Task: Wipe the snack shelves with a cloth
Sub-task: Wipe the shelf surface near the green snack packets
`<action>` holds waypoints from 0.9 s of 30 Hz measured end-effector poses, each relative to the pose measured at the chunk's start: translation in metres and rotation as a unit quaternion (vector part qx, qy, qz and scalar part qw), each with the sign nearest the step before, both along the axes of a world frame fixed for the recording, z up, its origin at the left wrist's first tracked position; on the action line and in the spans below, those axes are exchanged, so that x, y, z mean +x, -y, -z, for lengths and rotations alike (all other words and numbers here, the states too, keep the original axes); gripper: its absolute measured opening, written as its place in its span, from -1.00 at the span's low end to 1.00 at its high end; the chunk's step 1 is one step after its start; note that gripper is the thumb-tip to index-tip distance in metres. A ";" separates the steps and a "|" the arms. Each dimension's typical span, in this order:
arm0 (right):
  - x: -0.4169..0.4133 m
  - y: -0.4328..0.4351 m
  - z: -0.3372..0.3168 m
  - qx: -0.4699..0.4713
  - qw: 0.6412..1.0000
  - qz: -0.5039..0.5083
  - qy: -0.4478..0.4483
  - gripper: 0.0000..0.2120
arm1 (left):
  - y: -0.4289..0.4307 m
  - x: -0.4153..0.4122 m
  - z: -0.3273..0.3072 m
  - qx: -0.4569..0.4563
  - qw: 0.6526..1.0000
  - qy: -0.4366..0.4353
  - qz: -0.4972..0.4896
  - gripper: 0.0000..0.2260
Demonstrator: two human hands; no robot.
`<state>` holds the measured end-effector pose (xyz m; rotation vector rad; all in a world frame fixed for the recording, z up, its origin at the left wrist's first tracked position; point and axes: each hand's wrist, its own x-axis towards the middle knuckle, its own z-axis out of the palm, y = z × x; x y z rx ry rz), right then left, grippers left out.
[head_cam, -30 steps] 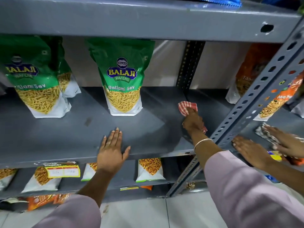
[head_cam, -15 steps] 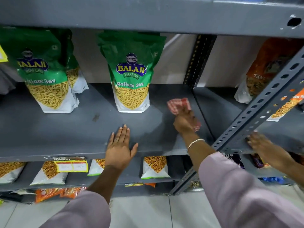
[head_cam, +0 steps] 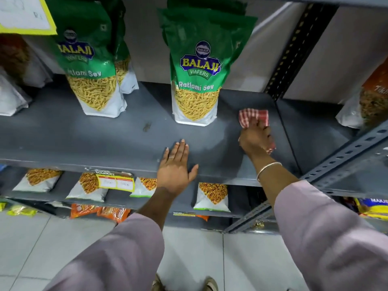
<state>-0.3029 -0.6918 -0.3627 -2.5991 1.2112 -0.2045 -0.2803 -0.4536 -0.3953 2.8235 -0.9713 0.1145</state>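
A grey metal shelf (head_cam: 88, 141) runs across the view at chest height. My right hand (head_cam: 255, 139) presses a red-and-white checked cloth (head_cam: 253, 116) onto the shelf's right part, just right of a green Ratlami Sev bag (head_cam: 196, 80). Part of the cloth sticks out in front of my fingers and a corner shows under my palm. My left hand (head_cam: 175, 169) lies flat on the shelf's front edge, fingers spread, holding nothing.
More green snack bags (head_cam: 90, 66) stand at the left of the shelf. A small dark smudge (head_cam: 147, 126) marks the bare middle. A perforated slanted upright (head_cam: 344, 156) crosses at right, with an orange bag (head_cam: 371, 97) behind it. Lower shelves hold small packets (head_cam: 212, 196).
My right hand has slid the cloth leftward toward the middle bag. The view has shifted left and down; another person's hands at the right are out of frame now. My left hand stays put.
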 end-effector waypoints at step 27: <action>0.067 0.075 -0.015 0.066 0.994 0.064 -0.056 -0.39 | -0.002 0.004 0.007 -0.040 0.999 -0.010 -0.004 -0.42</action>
